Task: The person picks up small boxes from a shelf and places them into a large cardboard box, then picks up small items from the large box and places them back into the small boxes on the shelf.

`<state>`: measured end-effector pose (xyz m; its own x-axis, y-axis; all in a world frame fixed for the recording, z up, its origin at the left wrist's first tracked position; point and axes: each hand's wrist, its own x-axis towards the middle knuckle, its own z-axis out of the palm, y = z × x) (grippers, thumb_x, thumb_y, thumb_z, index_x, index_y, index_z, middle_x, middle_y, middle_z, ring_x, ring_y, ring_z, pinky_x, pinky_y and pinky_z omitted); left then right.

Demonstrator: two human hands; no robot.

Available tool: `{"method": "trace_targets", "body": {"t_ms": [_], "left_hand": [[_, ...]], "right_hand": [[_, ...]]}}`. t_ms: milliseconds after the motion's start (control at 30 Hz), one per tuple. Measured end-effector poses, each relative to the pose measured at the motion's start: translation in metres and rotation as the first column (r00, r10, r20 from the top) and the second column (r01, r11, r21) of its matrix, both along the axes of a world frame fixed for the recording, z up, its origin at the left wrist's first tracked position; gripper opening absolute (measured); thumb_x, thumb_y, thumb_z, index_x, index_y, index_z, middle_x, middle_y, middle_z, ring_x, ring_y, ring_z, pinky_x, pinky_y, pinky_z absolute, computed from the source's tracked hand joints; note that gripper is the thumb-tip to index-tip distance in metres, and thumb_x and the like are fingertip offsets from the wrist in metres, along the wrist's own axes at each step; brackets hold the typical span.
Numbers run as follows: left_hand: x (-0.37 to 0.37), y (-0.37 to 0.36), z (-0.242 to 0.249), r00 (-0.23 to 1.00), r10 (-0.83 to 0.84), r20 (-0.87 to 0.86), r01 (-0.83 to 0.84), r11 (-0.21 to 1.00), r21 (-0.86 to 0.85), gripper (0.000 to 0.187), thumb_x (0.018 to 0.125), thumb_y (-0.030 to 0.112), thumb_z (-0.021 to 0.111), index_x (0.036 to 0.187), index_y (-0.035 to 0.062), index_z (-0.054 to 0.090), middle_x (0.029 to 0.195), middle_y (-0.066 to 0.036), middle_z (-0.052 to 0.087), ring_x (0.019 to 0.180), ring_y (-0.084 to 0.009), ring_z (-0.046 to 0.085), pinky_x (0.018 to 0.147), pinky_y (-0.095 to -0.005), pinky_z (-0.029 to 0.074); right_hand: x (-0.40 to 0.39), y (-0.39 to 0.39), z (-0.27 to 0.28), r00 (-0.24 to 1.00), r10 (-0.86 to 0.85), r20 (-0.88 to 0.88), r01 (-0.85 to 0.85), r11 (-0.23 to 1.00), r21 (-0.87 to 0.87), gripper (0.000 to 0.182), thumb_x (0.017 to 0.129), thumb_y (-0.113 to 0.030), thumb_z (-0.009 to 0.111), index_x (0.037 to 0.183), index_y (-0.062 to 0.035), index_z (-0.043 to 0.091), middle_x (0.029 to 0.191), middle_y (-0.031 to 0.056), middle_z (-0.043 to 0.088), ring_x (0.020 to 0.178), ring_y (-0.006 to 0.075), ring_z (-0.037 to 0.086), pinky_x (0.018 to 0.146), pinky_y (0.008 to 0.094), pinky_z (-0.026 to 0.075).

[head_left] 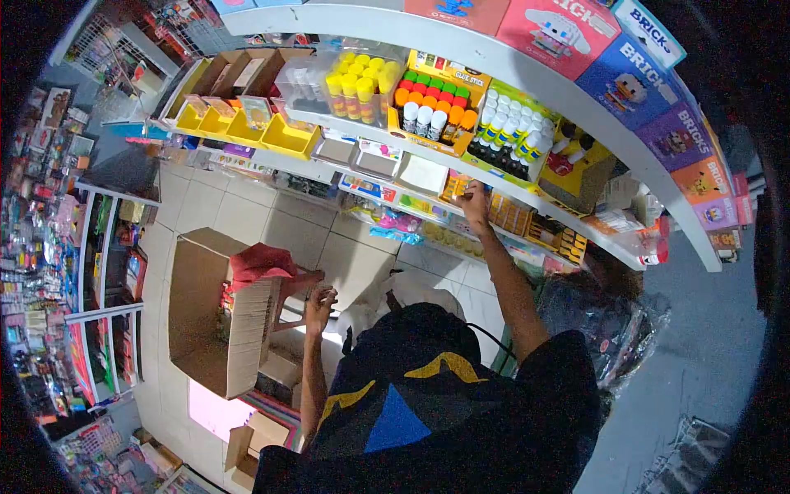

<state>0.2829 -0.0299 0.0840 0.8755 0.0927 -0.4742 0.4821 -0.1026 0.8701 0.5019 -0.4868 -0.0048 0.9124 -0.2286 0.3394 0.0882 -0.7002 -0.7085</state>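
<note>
My right hand [473,202] reaches to the lower shelf, its fingers bent against the end of a row of small orange boxes [455,186]. What lies between those fingers is too small to make out. Just left of that hand is a white tray [422,174]. My left hand [319,309] hangs in the air, fingers loosely curled and apart, with nothing visible in it. Beside it stand a reddish stool [296,286] and a large open cardboard box [202,317] with a red cloth [262,265] over its edge.
Above my right hand, a shelf holds glue sticks [432,107], yellow-capped bottles [360,86] and white-capped bottles [512,123]. Brick toy boxes [629,78] line the top shelf. Yellow bins [288,134] sit at the left end. Plastic-wrapped goods [601,325] lie on the right.
</note>
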Motion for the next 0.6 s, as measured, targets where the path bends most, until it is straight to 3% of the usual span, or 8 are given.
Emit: {"method": "trace_targets", "body": {"t_ms": [133,233,333,433,467,533,567,600], "left_hand": [[-0.003,0.001,0.005,1.0,0.03,0.001,-0.03,0.999,0.023,0.042,0.082,0.035,0.059,0.105,0.0002,0.053,0.093,-0.012,0.06,0.078,-0.0172,0.061,0.06,-0.0258,0.048],[-0.016,0.007,-0.02,0.998,0.052,0.038,-0.051,0.999,-0.017,0.042,0.081,0.034,0.06,0.104,-0.0005,0.053,0.091,-0.012,0.06,0.076,-0.0164,0.059,0.061,-0.0265,0.048],[-0.022,0.007,-0.015,0.997,0.075,-0.032,-0.075,0.997,-0.004,0.04,0.081,0.034,0.06,0.104,0.0014,0.054,0.09,-0.012,0.06,0.076,-0.0158,0.059,0.063,-0.0261,0.047],[-0.033,0.01,-0.01,0.996,0.082,-0.041,-0.081,0.997,0.016,0.039,0.081,0.032,0.06,0.105,0.0028,0.054,0.089,-0.011,0.061,0.075,-0.0152,0.059,0.061,-0.0255,0.047],[-0.035,0.011,-0.008,0.995,0.089,-0.051,-0.086,0.995,0.051,0.037,0.082,0.031,0.06,0.105,0.0028,0.054,0.089,-0.011,0.061,0.074,-0.015,0.059,0.059,-0.0254,0.047],[-0.041,0.014,-0.005,0.99,0.108,-0.091,-0.101,0.992,0.078,0.033,0.082,0.027,0.059,0.103,0.002,0.054,0.09,-0.011,0.061,0.074,-0.0153,0.059,0.057,-0.0257,0.047],[-0.045,0.017,0.001,0.991,0.107,-0.082,-0.098,0.99,0.104,0.031,0.083,0.025,0.059,0.104,0.0016,0.054,0.09,-0.011,0.062,0.074,-0.0154,0.059,0.057,-0.0258,0.047],[-0.052,0.022,-0.004,0.994,0.108,0.022,-0.109,0.993,0.05,0.029,0.084,0.02,0.057,0.105,0.0006,0.053,0.091,-0.011,0.062,0.074,-0.0153,0.059,0.057,-0.0267,0.047]], "right_hand": [[0.005,-0.002,-0.004,0.998,0.048,0.031,-0.049,0.997,0.059,0.051,0.058,-0.004,0.076,0.095,-0.0055,0.04,0.079,0.0054,0.05,0.074,0.0174,0.053,0.064,0.0292,0.046],[-0.003,0.008,0.022,0.995,0.079,-0.054,-0.056,0.936,0.347,0.052,0.056,-0.003,0.076,0.094,-0.0057,0.041,0.079,0.0048,0.049,0.073,0.0171,0.052,0.063,0.0289,0.046],[-0.002,0.008,0.023,0.995,0.079,-0.058,-0.049,0.911,0.409,0.053,0.056,-0.005,0.077,0.094,-0.0053,0.041,0.083,0.0057,0.049,0.075,0.0174,0.053,0.064,0.0296,0.046],[0.0,0.005,0.024,0.998,0.046,-0.038,-0.046,0.999,-0.009,0.054,0.056,-0.011,0.079,0.094,-0.005,0.041,0.088,0.0071,0.05,0.078,0.018,0.053,0.066,0.0318,0.046],[0.0,0.004,0.027,0.976,0.029,-0.218,0.007,0.986,0.164,0.058,0.054,-0.016,0.08,0.095,-0.0047,0.042,0.091,0.0075,0.05,0.078,0.0189,0.052,0.066,0.033,0.044],[0.001,0.004,0.023,0.987,-0.01,-0.161,0.056,0.958,0.282,0.059,0.052,-0.016,0.08,0.097,-0.0046,0.044,0.09,0.0063,0.049,0.079,0.0187,0.052,0.067,0.0328,0.044],[-0.009,0.015,0.055,0.982,0.013,-0.186,0.063,0.915,0.398,0.058,0.055,-0.014,0.078,0.1,-0.0037,0.043,0.094,0.0079,0.049,0.086,0.0213,0.052,0.074,0.0339,0.044],[-0.004,0.025,0.056,0.959,-0.176,-0.224,0.227,0.947,0.226,0.054,0.059,-0.013,0.075,0.102,-0.0026,0.043,0.099,0.0106,0.049,0.094,0.0235,0.049,0.08,0.036,0.041]]}}
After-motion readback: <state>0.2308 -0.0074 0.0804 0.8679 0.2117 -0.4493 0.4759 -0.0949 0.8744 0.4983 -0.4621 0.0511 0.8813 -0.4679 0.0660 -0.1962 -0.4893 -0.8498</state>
